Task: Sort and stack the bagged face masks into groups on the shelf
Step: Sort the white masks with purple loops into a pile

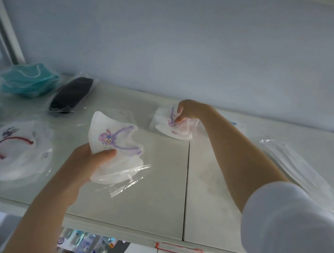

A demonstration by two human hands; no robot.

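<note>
Meanwhile, the left hand (86, 162) is pinching a purple-print bagged mask (113, 146) above the shelf (148, 201); the right hand (188, 110) is fingertip-pressing the matching pile (173, 125), seemingly its next destination.

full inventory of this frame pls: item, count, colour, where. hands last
white shelf: one, white, spans the frame, seam down its middle
teal bagged mask stack: one stack, teal, far left
black bagged mask: one, black, right of the teal stack
white bagged masks with red ear loop: one pile, white, near left
white bagged masks with purple cartoon print, on shelf: small pile, centre back
white bagged mask with purple cartoon print, held: one, above the shelf centre
plain white bagged mask stack: one stack, right side
red-outlined label: one, shelf front edge
left hand: grips the held mask
right hand: on the centre-back pile
</note>
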